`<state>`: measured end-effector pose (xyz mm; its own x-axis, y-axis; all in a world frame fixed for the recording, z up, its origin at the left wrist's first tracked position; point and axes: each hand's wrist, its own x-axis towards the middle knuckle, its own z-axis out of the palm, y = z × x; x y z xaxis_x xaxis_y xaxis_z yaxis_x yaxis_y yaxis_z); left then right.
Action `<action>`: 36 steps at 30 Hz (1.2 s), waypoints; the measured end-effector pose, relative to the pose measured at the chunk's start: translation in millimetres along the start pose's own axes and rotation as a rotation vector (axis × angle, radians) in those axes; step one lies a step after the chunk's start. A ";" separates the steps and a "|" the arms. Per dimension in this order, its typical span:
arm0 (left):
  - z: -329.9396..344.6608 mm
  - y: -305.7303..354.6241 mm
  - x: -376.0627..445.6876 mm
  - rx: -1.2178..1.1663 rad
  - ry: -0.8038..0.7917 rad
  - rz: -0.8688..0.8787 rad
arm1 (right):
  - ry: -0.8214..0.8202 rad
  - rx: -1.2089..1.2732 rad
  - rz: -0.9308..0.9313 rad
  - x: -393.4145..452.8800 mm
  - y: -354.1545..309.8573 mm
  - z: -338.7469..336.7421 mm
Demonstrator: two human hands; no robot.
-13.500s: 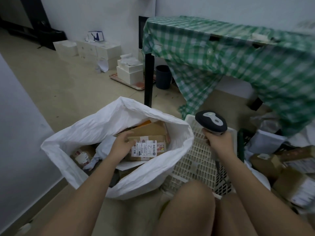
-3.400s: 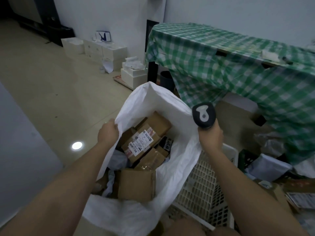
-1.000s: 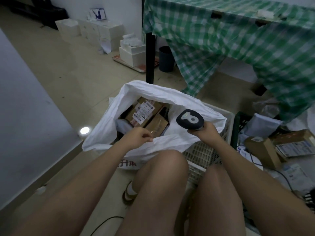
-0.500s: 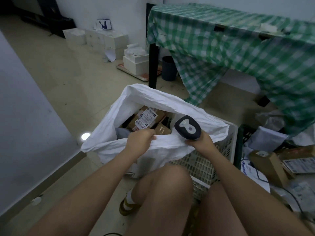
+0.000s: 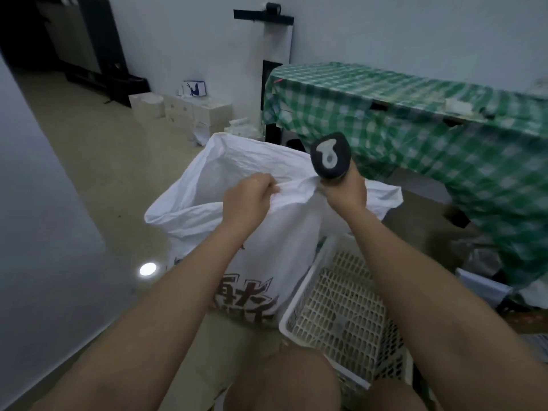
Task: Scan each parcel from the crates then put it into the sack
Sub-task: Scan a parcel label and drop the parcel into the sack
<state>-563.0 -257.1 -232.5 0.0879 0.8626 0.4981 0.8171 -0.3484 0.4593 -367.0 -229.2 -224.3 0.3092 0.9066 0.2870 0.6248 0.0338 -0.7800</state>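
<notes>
Both grips pinch the sack point(image 5: 267, 232) rim — left hand point(image 5: 247, 200), right hand point(image 5: 344, 191) also holding scanner point(image 5: 330, 158).

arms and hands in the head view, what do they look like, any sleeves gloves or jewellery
Both forearms are bare up to the bottom edge of the picture, with no sleeves in view. The left hand and the right hand wear no gloves, and no watch, bracelet or ring shows on either wrist or on the fingers that can be seen. The knees below are bare too.
</notes>
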 end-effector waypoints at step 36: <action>78.5 113.9 -77.8 0.027 -0.642 0.124 | 0.097 0.202 0.428 -135.7 127.4 -151.6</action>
<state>-432.1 -335.2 -276.7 0.4980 0.8671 0.0041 0.7923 -0.4570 0.4043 -220.6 -411.7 -278.4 0.5793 0.8141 -0.0401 0.2786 -0.2440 -0.9289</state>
